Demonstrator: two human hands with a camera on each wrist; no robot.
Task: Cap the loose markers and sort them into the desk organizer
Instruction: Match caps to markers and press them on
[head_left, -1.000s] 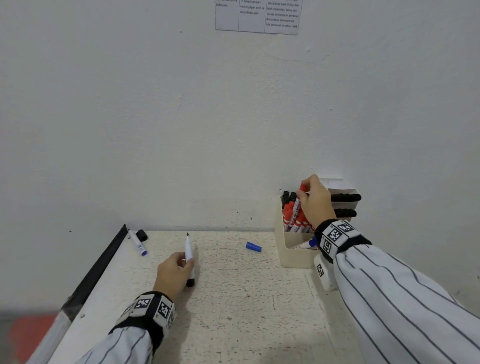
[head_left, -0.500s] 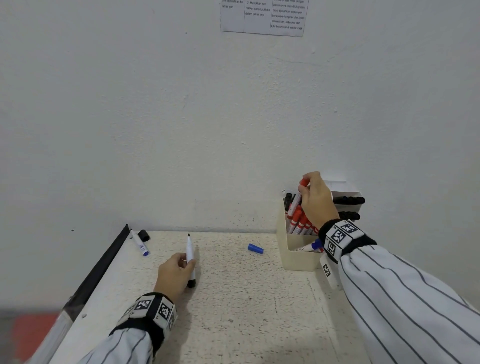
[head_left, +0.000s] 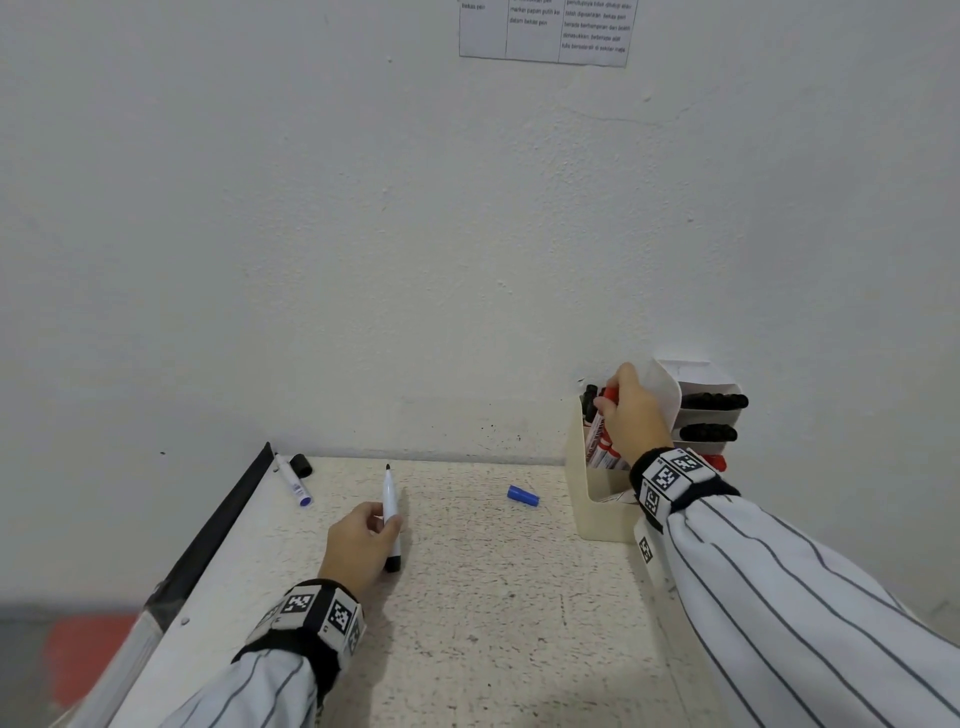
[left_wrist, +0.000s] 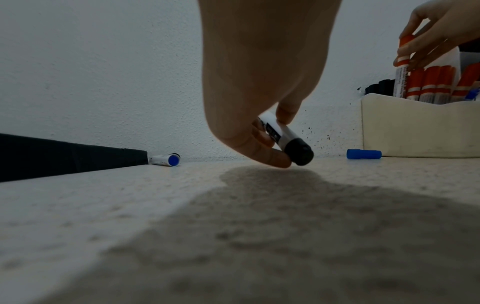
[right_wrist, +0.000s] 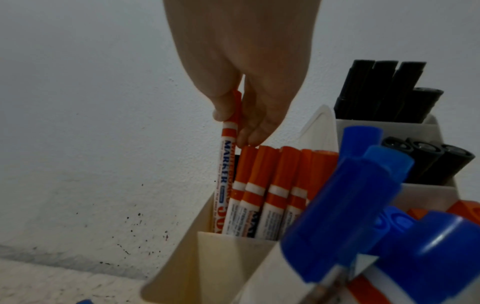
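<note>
Right grip (right_wrist: 241, 125) pinches red marker (right_wrist: 226, 174) in organizer (head_left: 602, 514); left grip (head_left: 358, 545) clasps uncapped black marker (head_left: 390, 506).

**Readable text: marker print, wall sheet**

Red marker (right_wrist: 228, 164) pinched by right hand (right_wrist: 244, 67): "MARKER" in blue caps down the barrel, w/ big orange digits below, cut off by the organizer (right_wrist: 182, 263) wall, can't tell which. Neighbouring red markers (right_wrist: 262, 197): small print, too blurry. Paper sheet (head_left: 545, 31) on wall: table w/ small lines, partly legible, e.g. "bekas pen", "marker papan putih ke dalam bekas pen"; rest too small. Wristbands (head_left: 670, 475): square black-white code tags, no letters.
</note>
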